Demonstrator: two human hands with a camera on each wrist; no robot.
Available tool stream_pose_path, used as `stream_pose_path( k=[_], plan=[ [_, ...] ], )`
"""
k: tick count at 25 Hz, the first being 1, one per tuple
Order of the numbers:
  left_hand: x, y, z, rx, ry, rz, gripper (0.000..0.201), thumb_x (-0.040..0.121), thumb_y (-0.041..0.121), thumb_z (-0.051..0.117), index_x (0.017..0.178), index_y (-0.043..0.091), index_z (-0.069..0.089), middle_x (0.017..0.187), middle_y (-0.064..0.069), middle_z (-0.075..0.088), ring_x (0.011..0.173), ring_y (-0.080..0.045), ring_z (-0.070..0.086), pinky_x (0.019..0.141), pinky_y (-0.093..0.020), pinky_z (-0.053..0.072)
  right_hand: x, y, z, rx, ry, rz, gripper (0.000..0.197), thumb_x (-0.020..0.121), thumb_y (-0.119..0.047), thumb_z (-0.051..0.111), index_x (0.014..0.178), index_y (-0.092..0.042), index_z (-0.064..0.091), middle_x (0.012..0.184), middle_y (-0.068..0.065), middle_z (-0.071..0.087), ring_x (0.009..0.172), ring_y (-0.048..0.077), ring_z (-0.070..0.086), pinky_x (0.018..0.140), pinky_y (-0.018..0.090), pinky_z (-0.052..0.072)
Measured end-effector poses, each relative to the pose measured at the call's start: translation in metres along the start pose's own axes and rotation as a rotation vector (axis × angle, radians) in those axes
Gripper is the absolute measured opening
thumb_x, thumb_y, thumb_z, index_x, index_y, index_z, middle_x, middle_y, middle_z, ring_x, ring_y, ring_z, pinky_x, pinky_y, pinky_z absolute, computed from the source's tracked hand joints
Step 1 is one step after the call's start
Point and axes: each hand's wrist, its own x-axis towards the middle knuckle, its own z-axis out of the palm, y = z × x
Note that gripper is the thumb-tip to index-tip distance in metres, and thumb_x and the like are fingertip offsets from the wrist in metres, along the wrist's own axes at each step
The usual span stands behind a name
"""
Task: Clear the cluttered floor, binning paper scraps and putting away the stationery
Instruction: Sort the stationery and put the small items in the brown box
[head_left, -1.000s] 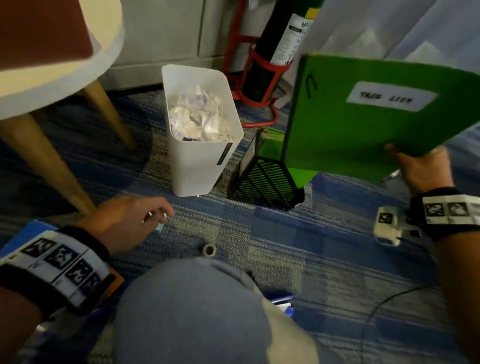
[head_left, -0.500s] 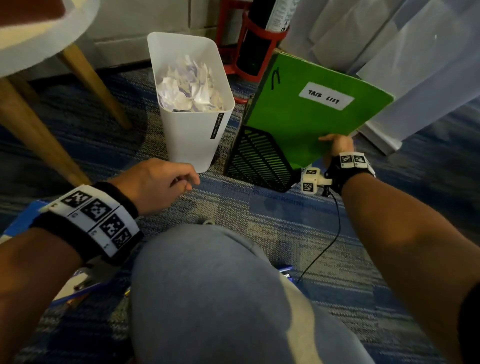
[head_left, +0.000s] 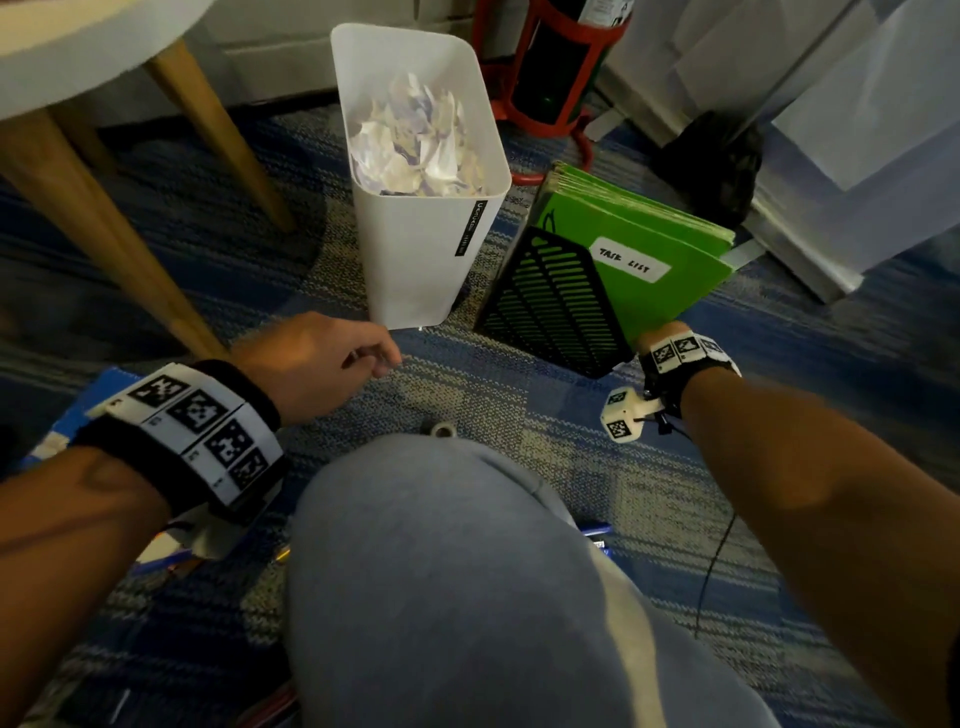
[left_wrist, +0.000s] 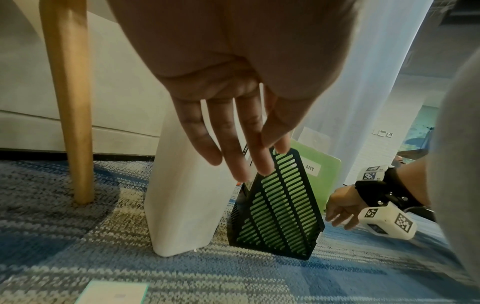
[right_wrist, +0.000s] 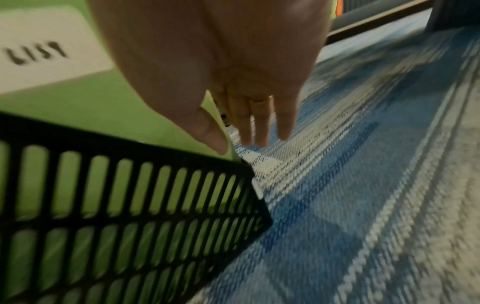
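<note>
A green folder (head_left: 670, 234) (right_wrist: 78, 107) labelled "TASK LIST" stands among other green folders in the black slotted file holder (head_left: 550, 301) (left_wrist: 280, 211). My right hand (head_left: 660, 335) (right_wrist: 231, 142) is at its lower right corner. It pinches the corner, thumb on the front and fingers reaching down behind. To the left stands the white bin (head_left: 421, 260) (left_wrist: 187, 201), full of crumpled paper (head_left: 415, 150). My left hand (head_left: 332, 358) (left_wrist: 244, 156) hovers in front of the bin, fingers relaxed and empty.
A small tape roll (head_left: 441, 429) lies on the carpet by my knee (head_left: 441, 571). Pens (head_left: 592, 530) lie beside the knee, and a blue book (head_left: 67, 421) under my left wrist. A teal-edged card (left_wrist: 116, 294) lies on the floor. Wooden table legs (head_left: 104, 223) stand left, a red stand (head_left: 550, 104) behind.
The green folder has come down from mid-air into the black holder with my right hand. My left hand has lifted off the floor and moved toward the bin, fingers loosened.
</note>
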Motion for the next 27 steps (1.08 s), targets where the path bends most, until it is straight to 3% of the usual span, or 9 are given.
stream_pose_path(
  k=[4,6,10,13,18,20,22,24,27],
  plan=[
    [-0.012,-0.021,0.019,0.055,0.004,-0.032,0.022,0.090,0.020,0.053,0.097,0.036,0.068,0.088,0.013,0.070,0.080,-0.012,0.064,0.074,-0.024,0.047,-0.011,-0.020,0.043,-0.281,-0.103,-0.189,0.020,0.087,-0.014,0.056,0.105,-0.007,0.062,0.103,0.017,0.062,0.095,0.034,0.062,0.074,0.040,0.052],
    [-0.020,-0.043,0.032,0.154,-0.065,-0.073,0.026,0.089,0.033,0.043,0.101,0.035,0.066,0.098,0.006,0.070,0.088,-0.020,0.063,0.075,-0.028,0.047,-0.007,-0.049,0.078,-0.149,-0.226,-0.188,0.018,0.096,-0.018,0.050,0.098,-0.007,0.064,0.100,0.016,0.063,0.099,0.032,0.062,0.087,0.044,0.053],
    [-0.039,-0.105,0.058,0.281,-0.317,-0.270,0.023,0.099,0.031,0.040,0.111,0.028,0.061,0.113,-0.002,0.065,0.100,-0.024,0.060,0.081,-0.029,0.045,-0.015,-0.115,0.115,-0.089,-0.443,-0.483,0.036,0.090,-0.019,0.060,0.126,-0.018,0.056,0.113,0.004,0.061,0.106,0.025,0.058,0.091,0.032,0.045],
    [-0.061,-0.137,0.082,0.329,-0.351,-0.408,0.020,0.096,0.030,0.045,0.109,0.028,0.060,0.110,-0.002,0.061,0.104,-0.026,0.058,0.080,-0.027,0.043,-0.012,-0.152,0.130,-0.191,-0.382,-0.748,0.055,0.082,-0.028,0.073,0.132,-0.019,0.052,0.129,0.010,0.056,0.118,0.030,0.054,0.100,0.040,0.044],
    [-0.064,-0.145,0.138,0.314,-0.492,-0.421,0.055,0.093,0.036,0.054,0.142,0.020,0.036,0.140,-0.007,0.045,0.124,-0.029,0.049,0.098,-0.038,0.045,-0.013,-0.171,0.184,-0.378,-0.431,-1.015,0.079,0.076,-0.037,0.077,0.144,-0.025,0.039,0.154,0.012,0.025,0.141,0.033,0.024,0.113,0.049,0.027],
    [-0.064,-0.146,0.158,0.290,-0.482,-0.416,0.060,0.089,0.035,0.061,0.139,0.015,0.035,0.135,-0.011,0.045,0.118,-0.033,0.051,0.091,-0.044,0.048,-0.018,-0.172,0.195,-0.546,-0.365,-1.008,0.063,0.077,-0.037,0.074,0.135,-0.027,0.050,0.149,0.010,0.030,0.135,0.034,0.029,0.109,0.050,0.032],
    [-0.070,-0.147,0.176,0.346,-0.457,-0.405,0.052,0.091,0.027,0.058,0.136,0.015,0.036,0.128,-0.012,0.050,0.111,-0.035,0.054,0.086,-0.043,0.049,-0.012,-0.174,0.198,-0.697,-0.227,-1.197,0.031,0.084,-0.039,0.061,0.111,-0.023,0.061,0.123,0.008,0.044,0.117,0.026,0.042,0.101,0.047,0.038],
    [-0.076,-0.149,0.185,0.392,-0.442,-0.390,0.038,0.096,0.017,0.046,0.133,0.013,0.038,0.121,-0.014,0.054,0.106,-0.036,0.056,0.084,-0.043,0.045,-0.008,-0.182,0.194,-0.640,-0.236,-1.275,0.019,0.092,-0.023,0.056,0.103,-0.011,0.065,0.107,0.008,0.047,0.107,0.028,0.047,0.094,0.043,0.040],
    [-0.083,-0.154,0.188,0.296,-0.393,-0.385,0.036,0.094,0.017,0.047,0.129,0.013,0.043,0.116,-0.013,0.056,0.105,-0.035,0.056,0.085,-0.042,0.045,-0.017,-0.215,0.176,-0.454,-0.294,-1.308,0.018,0.084,-0.009,0.055,0.095,-0.005,0.068,0.097,0.017,0.057,0.085,0.036,0.059,0.073,0.036,0.049]
  ],
)
